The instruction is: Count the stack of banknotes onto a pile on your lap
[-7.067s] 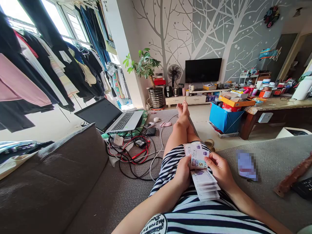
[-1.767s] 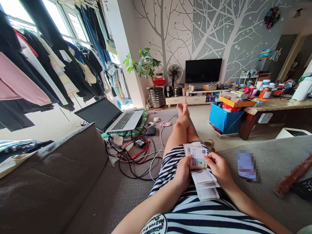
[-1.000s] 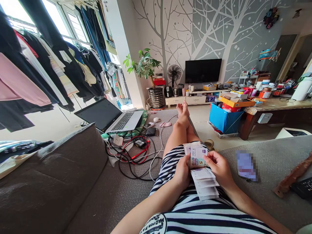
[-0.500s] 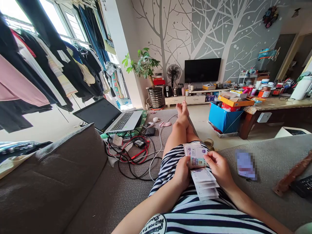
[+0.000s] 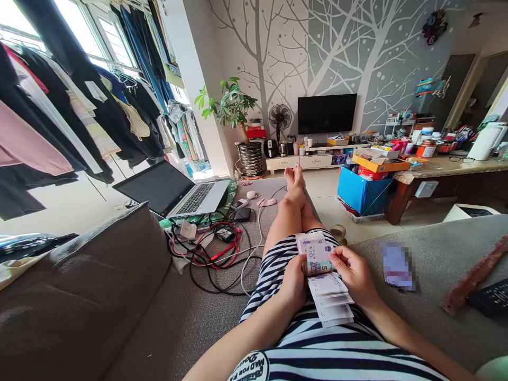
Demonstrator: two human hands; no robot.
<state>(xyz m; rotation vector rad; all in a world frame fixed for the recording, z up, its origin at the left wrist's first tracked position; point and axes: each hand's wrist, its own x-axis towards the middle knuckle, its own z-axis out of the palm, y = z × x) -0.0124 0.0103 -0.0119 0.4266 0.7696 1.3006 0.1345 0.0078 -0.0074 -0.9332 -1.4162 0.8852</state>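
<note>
**Banknotes (image 5: 316, 254) pinched, undersides hidden**

They are gripped by the left hand (image 5: 294, 280) and right hand (image 5: 353, 270) above the striped lap (image 5: 273, 264). Fanned notes (image 5: 331, 302) below are mostly overlapped. The phone (image 5: 398, 265) is pixelated; the remote (image 5: 492, 299) is cut off.

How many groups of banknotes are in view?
2: a stack held by the left hand and right hand, and a fanned pile below on the striped clothing. Some may be hidden.

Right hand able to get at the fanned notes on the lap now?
Probably yes: the right hand is beside the fanned notes, whose lower ends lie uncovered. It pinches the held notes, though, so may have to let go first.
</note>
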